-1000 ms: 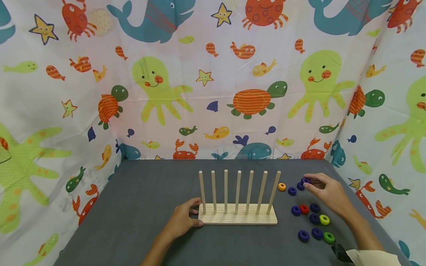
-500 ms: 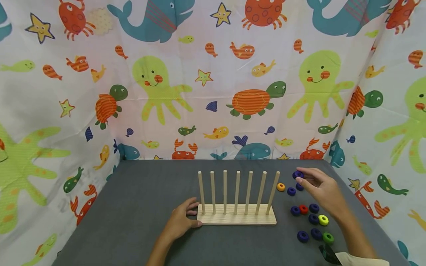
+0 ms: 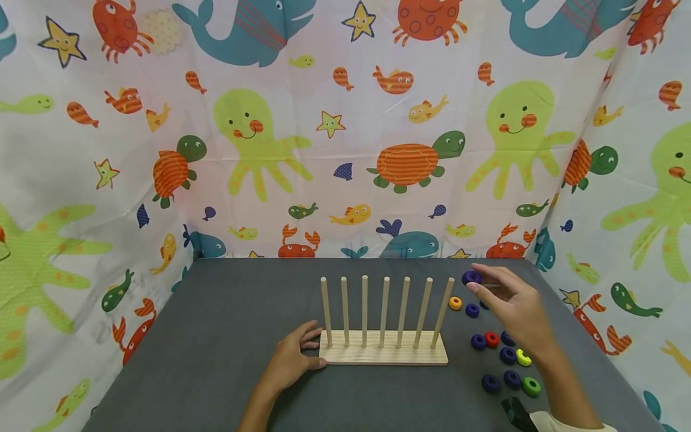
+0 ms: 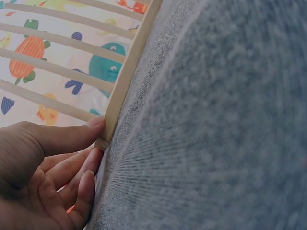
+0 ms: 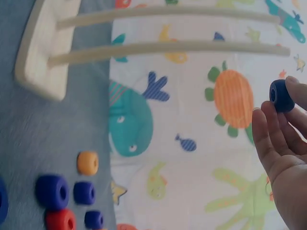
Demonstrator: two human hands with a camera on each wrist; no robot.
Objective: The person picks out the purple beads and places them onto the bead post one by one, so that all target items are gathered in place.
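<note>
A wooden peg rack (image 3: 384,357) with a row of upright dowels stands on the grey table. My left hand (image 3: 291,355) grips the left end of its base; in the left wrist view the thumb (image 4: 72,139) lies on the edge and the fingertips are at the corner. To the right of the rack, my right hand (image 3: 513,303) pinches a dark blue ring bead (image 3: 471,278) between thumb and fingers, raised above the table. In the right wrist view the bead (image 5: 281,96) is near the level of the dowel tips, apart from them. No beads sit on the dowels.
Right of the rack lie loose beads: an orange one (image 3: 455,303), a red one (image 3: 492,339), a yellow one (image 3: 523,357), a green one (image 3: 531,386) and several dark blue ones (image 3: 490,383). A sea-animal curtain (image 3: 345,132) surrounds the table's back and sides.
My right hand has lifted the dark blue bead from among the others and carried it left, toward the rack. The left hand stays on the rack's end.
</note>
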